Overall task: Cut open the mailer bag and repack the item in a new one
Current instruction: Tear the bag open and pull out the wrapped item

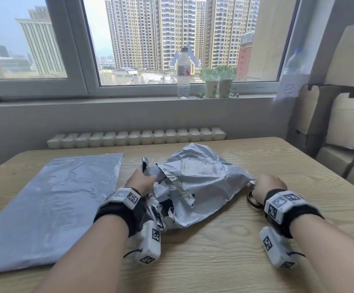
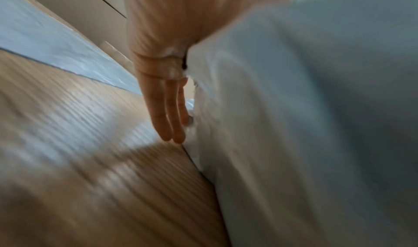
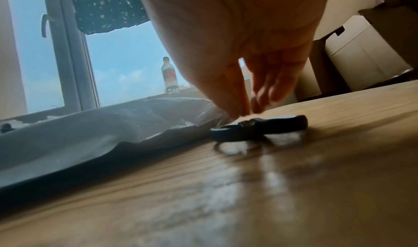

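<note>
Fingers (image 3: 235,97) at scissors (image 3: 260,128), mailer (image 1: 203,187) edge adj.

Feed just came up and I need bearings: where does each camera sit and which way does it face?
Head: above the table, facing the window; both forearms show.
Left wrist: low, along the left hand beside the torn mailer.
Right wrist: near tabletop, along the right hand over scissors.
Head and right wrist share the water bottle.

Bare table (image 1: 224,261) near edge & far right lay open. New flat mailer (image 1: 51,206) blocked left, torn mailer (image 1: 203,191) centre, scissors (image 3: 260,128) just right of it.
</note>
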{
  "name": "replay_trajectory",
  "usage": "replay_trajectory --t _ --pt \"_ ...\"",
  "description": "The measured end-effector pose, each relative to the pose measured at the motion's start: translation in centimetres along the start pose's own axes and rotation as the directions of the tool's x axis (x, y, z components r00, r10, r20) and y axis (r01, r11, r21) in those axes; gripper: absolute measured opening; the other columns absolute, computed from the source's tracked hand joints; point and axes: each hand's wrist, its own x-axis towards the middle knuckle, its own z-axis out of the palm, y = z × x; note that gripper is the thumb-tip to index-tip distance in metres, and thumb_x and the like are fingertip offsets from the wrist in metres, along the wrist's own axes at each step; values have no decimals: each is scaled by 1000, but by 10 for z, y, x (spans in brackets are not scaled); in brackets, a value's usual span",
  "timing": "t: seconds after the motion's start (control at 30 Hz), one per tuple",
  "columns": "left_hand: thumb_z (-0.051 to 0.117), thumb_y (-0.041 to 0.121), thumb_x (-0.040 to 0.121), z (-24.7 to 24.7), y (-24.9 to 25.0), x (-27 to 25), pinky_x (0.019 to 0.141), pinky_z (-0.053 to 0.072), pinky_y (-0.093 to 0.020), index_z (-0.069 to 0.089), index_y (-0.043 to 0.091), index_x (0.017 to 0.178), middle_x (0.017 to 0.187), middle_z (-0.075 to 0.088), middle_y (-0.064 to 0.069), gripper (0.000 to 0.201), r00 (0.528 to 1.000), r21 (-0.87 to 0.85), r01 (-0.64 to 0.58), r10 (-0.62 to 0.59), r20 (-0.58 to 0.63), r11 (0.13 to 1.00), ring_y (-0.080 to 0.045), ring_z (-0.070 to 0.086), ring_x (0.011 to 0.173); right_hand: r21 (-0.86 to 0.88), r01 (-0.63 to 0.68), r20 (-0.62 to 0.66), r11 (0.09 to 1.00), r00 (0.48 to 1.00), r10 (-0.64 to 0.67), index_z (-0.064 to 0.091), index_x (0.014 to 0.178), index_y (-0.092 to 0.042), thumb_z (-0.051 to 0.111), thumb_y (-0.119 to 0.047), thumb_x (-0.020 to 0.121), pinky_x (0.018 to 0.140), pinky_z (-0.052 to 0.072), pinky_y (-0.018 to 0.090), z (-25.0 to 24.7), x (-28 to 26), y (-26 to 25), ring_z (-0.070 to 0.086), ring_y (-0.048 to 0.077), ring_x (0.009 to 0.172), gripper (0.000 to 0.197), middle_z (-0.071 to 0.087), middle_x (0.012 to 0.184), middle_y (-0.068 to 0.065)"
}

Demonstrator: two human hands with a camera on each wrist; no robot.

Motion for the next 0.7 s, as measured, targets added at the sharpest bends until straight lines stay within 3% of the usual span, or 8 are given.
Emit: replay_trajectory --t 0.07,0.13,0.23,0.37,0.47,0.57,0.63,0.7 --pt "52 36 90 -10 -4 -1 79 52 -33 60 15 98 92 64 -7 24 999 6 -1 1 -39 1000 -27 62 87 57 41 -71 998 997 -37 63 90 -9 55 -20 87 69 39 28 -4 -2 -8 61 30 91 14 67 101 13" --pt "53 34 89 -20 -10 -4 83 57 -40 65 12 82 86 68 -9 26 996 15 32 -31 -87 999 -29 66 87 134 80 -79 988 994 -70 64 98 -6 50 -28 90 70 42 29 -7 -8 -21 62 31 89 27 66 95 13" --pt "59 23 83 -31 -17 -8 80 59 -40 70 9 85 86 70 -10 18 989 100 54 -39 -140 994 -29 66 85 362 76 101 929 988 -121 63 99 -5 46 -47 92 65 55 32 -5 -23 -48 71 26 67 46 71 72 7" --pt "60 16 73 -43 -26 -18 75 60 -39 59 5 99 90 69 -11 28 986 245 126 -95 -137 961 -27 67 83 357 102 318 929 921 -224 55 112 -5 56 -57 85 66 61 32 4 -48 -77 73 20 63 59 72 83 8" --pt "64 11 72 -46 -33 -27 63 54 -25 57 6 92 82 66 -8 22 986 430 140 -165 21 892 -23 66 79 292 227 308 929 897 -316 61 104 -10 70 -57 72 75 60 38 12 -52 -93 71 21 79 57 68 88 4" --pt "80 13 70 -43 -42 -27 61 49 -23 63 -1 65 88 70 -18 22 907 448 116 -279 317 886 -18 64 73 259 254 325 932 886 -332 35 139 -9 77 -60 63 87 54 37 16 -50 -104 61 23 108 101 57 128 6" --pt "86 19 65 -48 -38 -32 62 48 -23 70 4 70 91 69 -16 22 910 373 152 -277 309 915 -17 61 69 253 282 345 926 868 -358 10 151 -12 78 -61 61 101 45 39 17 -51 -108 49 25 128 123 40 149 6" --pt "90 29 56 -54 -34 -28 79 54 -33 57 8 113 106 65 -10 69 977 361 135 -185 108 923 -23 63 94 249 295 372 923 850 -372 0 152 -13 76 -67 58 104 42 39 18 -52 -110 46 26 131 132 37 151 7"
